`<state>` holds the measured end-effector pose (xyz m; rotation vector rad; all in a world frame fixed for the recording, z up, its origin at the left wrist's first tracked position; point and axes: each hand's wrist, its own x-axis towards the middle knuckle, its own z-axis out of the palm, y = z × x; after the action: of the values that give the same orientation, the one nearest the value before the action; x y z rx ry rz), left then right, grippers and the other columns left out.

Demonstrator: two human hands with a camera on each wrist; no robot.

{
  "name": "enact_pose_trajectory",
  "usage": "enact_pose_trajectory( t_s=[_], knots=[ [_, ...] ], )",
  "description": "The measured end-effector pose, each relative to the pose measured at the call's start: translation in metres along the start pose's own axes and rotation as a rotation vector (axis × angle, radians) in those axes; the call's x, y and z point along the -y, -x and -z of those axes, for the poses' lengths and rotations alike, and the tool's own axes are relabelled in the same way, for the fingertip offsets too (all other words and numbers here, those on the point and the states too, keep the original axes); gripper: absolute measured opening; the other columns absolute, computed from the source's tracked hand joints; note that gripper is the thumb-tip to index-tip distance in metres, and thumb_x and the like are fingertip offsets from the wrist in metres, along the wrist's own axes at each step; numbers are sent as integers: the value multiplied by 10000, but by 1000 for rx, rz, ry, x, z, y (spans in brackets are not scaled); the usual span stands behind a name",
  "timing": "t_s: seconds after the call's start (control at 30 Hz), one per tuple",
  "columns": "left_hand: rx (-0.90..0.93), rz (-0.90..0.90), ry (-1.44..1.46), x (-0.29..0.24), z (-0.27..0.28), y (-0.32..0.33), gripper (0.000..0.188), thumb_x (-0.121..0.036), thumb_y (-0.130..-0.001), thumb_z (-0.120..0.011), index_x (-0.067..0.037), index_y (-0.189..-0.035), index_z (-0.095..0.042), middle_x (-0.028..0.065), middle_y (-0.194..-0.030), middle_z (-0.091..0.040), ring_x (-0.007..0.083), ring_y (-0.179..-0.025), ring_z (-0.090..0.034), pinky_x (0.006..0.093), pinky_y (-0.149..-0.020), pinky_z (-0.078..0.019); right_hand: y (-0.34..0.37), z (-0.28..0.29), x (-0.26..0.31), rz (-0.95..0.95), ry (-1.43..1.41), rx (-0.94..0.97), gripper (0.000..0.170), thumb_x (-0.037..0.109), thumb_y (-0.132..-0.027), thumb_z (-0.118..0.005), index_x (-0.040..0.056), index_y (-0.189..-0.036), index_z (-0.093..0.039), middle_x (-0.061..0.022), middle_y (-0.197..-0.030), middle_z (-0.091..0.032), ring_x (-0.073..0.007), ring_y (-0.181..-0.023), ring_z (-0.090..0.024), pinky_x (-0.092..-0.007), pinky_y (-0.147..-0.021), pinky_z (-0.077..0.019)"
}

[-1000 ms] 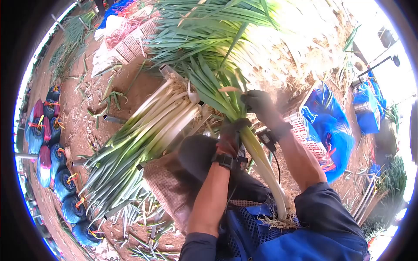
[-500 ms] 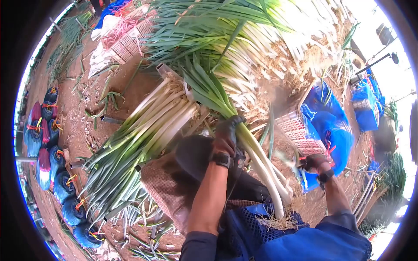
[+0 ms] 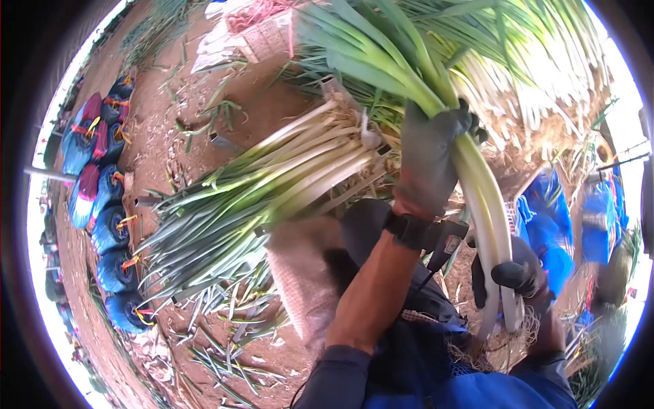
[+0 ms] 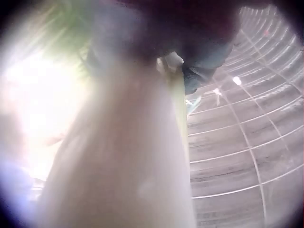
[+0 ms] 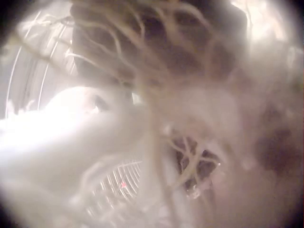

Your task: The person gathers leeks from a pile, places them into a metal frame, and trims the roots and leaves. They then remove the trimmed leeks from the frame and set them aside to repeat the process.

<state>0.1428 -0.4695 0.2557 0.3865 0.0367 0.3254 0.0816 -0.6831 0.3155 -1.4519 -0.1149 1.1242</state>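
Note:
A small bunch of leeks (image 3: 487, 204) slants down in front of the body, green leaves at the top and roots low down. My gloved left hand (image 3: 436, 153) grips it where the leaves meet the pale stalks. Lower, my gloved right hand (image 3: 521, 269) holds the white ends just above the roots, thumb in front and fingers behind. Blurred pale stalks (image 4: 123, 171) fill much of the left wrist view. Stringy roots (image 5: 156, 123) cross the right wrist view and partly cover that hand.
To the left, a row of leeks (image 3: 272, 184) lies on a metal-ended stand. A large leek pile (image 3: 538, 82) spreads at the back right. Blue net rolls (image 3: 112, 232) line the left side. A crate (image 3: 262, 42) holds pink ties, and blue netting (image 3: 548, 225) lies right.
My right hand has come from the crate side on the right onto the white ends of the leeks. My left hand has raised the bunch, and the head view has shifted.

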Motion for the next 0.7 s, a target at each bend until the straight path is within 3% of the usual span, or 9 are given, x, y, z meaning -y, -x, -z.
enact_pose_trajectory(
  t_s=[0.1, 0.17, 0.27, 0.33, 0.37, 0.43, 0.53, 0.63, 0.7],
  knots=[
    [186, -307, -22, -69, 7, -12, 252, -135, -885, -630, -49, -1120, -595, 94, -979, -650, 227, -895, -658, 407, -809, -589, -49, -2, 38, 131, 515, 70, 531, 129, -755, -798, -19, -1190, -531, -89, -803, -673, -169, -661, -666, -331, -639, -550],
    [157, -350, 31, -146, 32, -5, 376, -292, -909, -622, -48, -1193, -591, 110, -1084, -657, 256, -979, -660, 454, -884, -564, -90, -24, 73, 272, 1126, -20, 647, 215, -761, -843, 2, -1285, -529, -158, -1041, -670, -253, -941, -682, -389, -830, -543],
    [78, -541, -95, -274, 74, 15, 557, -462, -936, -608, -41, -1299, -571, 139, -1236, -644, 300, -1124, -632, 516, -1009, -500, -199, -45, 100, 388, 1154, 95, 810, 403, -820, -782, 71, -1467, -425, -201, -1341, -573, -354, -1231, -576, -419, -1022, -482],
    [-142, -816, -400, -325, 102, 34, 625, -495, -931, -612, -38, -1353, -543, 160, -1310, -609, 323, -1237, -565, 539, -1103, -410, -302, -56, 82, 1007, 1353, 60, 673, 356, -869, -757, 86, -1427, -494, -197, -1283, -599, -348, -1084, -656, -429, -922, -547],
    [-317, -938, -527, -341, 120, 50, 660, -514, -925, -622, -40, -1375, -531, 168, -1338, -593, 332, -1290, -526, 547, -1146, -359, -321, -86, 103, 767, 1285, 203, 694, 383, -888, -704, 72, -1459, -460, -210, -1440, -506, -374, -1339, -478, -468, -1133, -362],
    [-144, -703, -679, -374, 205, 91, 656, -520, -939, -614, -43, -1380, -528, 168, -1374, -567, 325, -1330, -483, 543, -1158, -328, -408, -109, 75, 964, 1276, 255, 636, 336, -881, -718, 100, -1432, -509, -207, -1421, -520, -361, -1302, -509, -464, -1109, -389],
    [-513, -226, -722, -350, 306, 163, 533, -354, -969, -643, -18, -1367, -532, 146, -1209, -661, 303, -1150, -614, 452, -1003, -479, -496, -108, 29, 775, 1373, 328, 621, 321, -864, -722, 177, -1433, -521, -174, -1415, -523, -351, -1295, -506, -458, -1104, -389],
    [-915, 219, -923, -293, 252, 150, 429, -169, -970, -652, 16, -1343, -548, 135, -1038, -719, 239, -867, -711, 332, -769, -583, -529, -86, -35, 658, 1511, 205, 619, 308, -856, -718, 233, -1438, -521, -158, -1431, -510, -333, -1323, -478, -475, -1127, -345],
    [-835, 15, -1235, -278, 260, 121, 337, -91, -921, -690, 13, -1239, -647, 158, -1076, -709, 228, -946, -708, 324, -751, -595, -534, -81, -49, 673, 1552, 137, 602, 287, -858, -719, 259, -1430, -534, -148, -1417, -519, -329, -1316, -485, -476, -1126, -343]
  ],
)
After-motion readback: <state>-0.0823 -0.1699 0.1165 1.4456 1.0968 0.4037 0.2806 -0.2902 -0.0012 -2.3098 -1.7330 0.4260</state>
